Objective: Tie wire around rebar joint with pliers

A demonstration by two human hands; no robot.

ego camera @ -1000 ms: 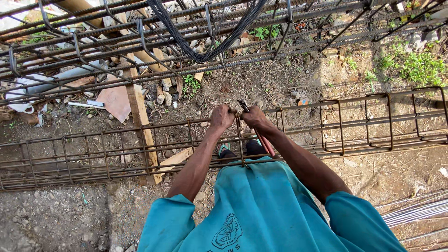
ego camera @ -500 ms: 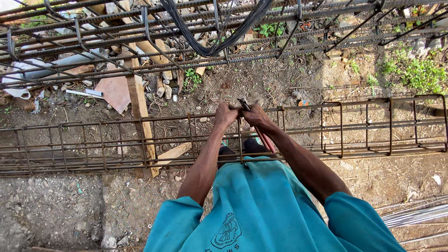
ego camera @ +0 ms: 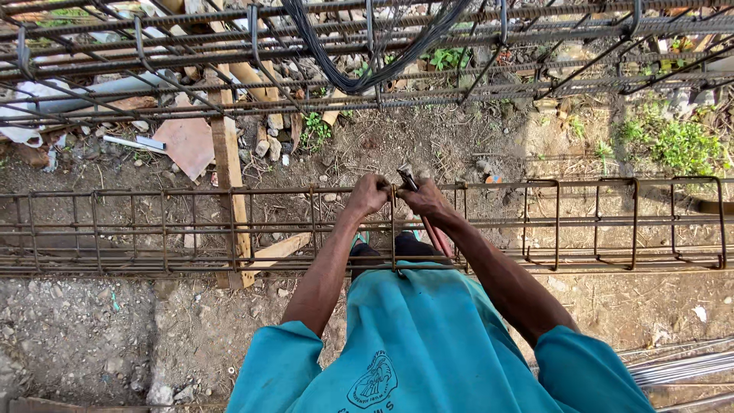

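Pliers (ego camera: 407, 178) gripped in right hand (ego camera: 424, 200), jaws at top bar of cage (ego camera: 229, 191). Left hand (ego camera: 368, 194) closed on same bar, just beside, at stirrup (ego camera: 394, 229) between hands. Judgement: steady bar, twist tie snug, avoid overtwisting.

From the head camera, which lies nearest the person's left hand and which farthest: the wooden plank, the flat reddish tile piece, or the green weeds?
From the left hand:
1. Wooden plank, just to its left.
2. Flat reddish tile piece, farther left and up.
3. Green weeds, far right.
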